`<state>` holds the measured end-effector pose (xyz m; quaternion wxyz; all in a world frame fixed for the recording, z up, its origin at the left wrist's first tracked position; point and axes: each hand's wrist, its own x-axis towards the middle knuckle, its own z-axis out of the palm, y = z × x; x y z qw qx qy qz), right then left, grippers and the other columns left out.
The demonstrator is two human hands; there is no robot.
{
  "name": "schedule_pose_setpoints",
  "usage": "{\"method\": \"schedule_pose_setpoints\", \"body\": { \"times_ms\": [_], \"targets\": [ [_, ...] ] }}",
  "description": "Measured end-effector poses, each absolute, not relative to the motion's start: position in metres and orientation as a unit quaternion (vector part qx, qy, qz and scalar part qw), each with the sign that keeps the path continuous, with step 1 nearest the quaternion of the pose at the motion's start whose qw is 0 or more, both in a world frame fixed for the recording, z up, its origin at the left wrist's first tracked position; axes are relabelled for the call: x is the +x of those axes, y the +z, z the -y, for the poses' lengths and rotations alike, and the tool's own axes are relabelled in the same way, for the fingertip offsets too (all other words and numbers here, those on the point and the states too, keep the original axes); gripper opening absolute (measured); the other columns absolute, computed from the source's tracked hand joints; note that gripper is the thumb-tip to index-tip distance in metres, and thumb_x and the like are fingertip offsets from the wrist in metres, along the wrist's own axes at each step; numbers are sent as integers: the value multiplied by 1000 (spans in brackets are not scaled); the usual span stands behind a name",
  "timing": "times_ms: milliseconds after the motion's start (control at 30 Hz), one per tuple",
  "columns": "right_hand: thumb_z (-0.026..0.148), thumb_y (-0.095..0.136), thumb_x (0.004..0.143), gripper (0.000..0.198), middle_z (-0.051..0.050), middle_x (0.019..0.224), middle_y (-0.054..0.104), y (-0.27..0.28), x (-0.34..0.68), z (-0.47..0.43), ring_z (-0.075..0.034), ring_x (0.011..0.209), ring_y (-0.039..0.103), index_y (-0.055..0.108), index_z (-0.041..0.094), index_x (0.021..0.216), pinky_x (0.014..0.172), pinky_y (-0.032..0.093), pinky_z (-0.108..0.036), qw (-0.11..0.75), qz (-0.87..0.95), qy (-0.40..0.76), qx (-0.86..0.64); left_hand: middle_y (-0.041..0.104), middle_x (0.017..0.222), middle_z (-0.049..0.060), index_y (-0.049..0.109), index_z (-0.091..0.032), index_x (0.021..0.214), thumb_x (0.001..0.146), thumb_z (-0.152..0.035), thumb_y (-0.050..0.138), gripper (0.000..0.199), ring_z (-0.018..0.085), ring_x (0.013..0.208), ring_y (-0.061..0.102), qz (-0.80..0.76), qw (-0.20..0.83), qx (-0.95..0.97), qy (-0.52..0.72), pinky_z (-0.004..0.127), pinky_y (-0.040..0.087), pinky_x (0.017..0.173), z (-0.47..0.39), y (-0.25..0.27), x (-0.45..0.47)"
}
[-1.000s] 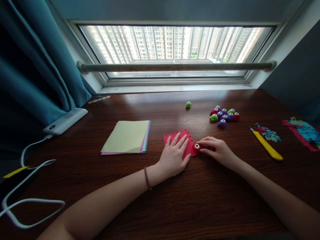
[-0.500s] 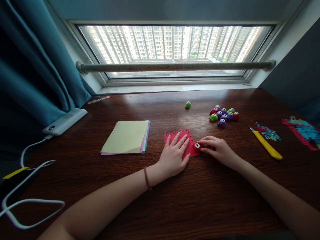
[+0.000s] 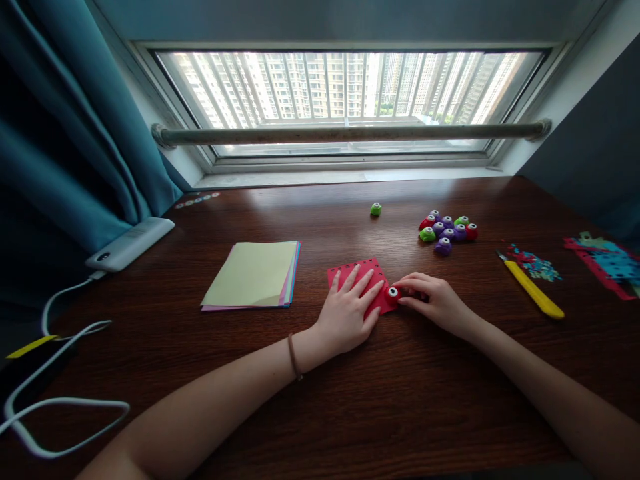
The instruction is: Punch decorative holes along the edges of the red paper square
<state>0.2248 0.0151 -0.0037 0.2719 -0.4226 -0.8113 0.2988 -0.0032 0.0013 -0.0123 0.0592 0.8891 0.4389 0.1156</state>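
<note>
A sheet of red paper (image 3: 361, 268) lies on the dark wooden table, with small punched holes along its far and right edges. My left hand (image 3: 349, 312) rests flat on it, fingers spread, covering much of the sheet. At the paper's right edge sits a red craft punch (image 3: 393, 294) with a white top bearing a dark mark. The fingers of my right hand (image 3: 434, 298) close on this punch from the right. Whether the paper's edge is inside the punch slot cannot be seen.
Several purple, green and red punches (image 3: 445, 231) cluster at the back right; one green punch (image 3: 375, 209) stands apart. A yellow craft knife (image 3: 534, 290) lies near paper confetti (image 3: 537, 265) and punched scraps (image 3: 605, 261). Left are stacked coloured paper (image 3: 253, 273) and a white power bank (image 3: 131, 244) with cable.
My right hand and the red punch have shifted very slightly left along the paper's edge. One left finger has spread a little toward the punch.
</note>
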Motion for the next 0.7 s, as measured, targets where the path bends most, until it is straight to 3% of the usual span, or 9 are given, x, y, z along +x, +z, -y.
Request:
{"method": "schedule_pose_setpoints", "body": {
  "times_ms": [167,300,400,567,700],
  "targets": [
    [30,60,86,25,-4,98,60,-5,221,-13,-17,81,57,61,21,109,68,48,-28,298,796,297,-435,28,146,4,37,-24,138,92,-41,38,49,29,138,12,-434,45,890,133,55,14,109,-1,-10,-3],
    [26,51,91,32,-8,113,58,-9,217,-10,-19,97,58,48,21,123,84,49,-34,392,736,326,-446,24,147,4,33,-18,140,95,-37,35,49,26,139,9,-381,9,909,166,52,6,112,2,-2,-3],
    [20,45,93,34,-7,113,61,-8,215,-6,-18,104,57,41,20,127,92,45,-35,439,726,284,-446,22,148,2,30,-17,141,97,-30,29,46,22,139,10,-308,-3,938,160,48,4,114,4,2,-2],
    [11,40,94,32,-6,114,60,-3,214,4,-16,107,54,45,20,124,94,43,-33,420,799,165,-397,23,148,4,23,-13,142,98,-32,27,49,18,139,11,-267,20,954,134,44,7,115,4,-1,0],
    [11,41,93,30,-8,117,58,-2,210,5,-16,109,53,48,18,122,95,43,-31,415,814,162,-372,22,148,7,21,-11,143,98,-35,26,51,19,139,11,-265,28,956,124,44,4,115,3,-1,-1]
  ]
}}
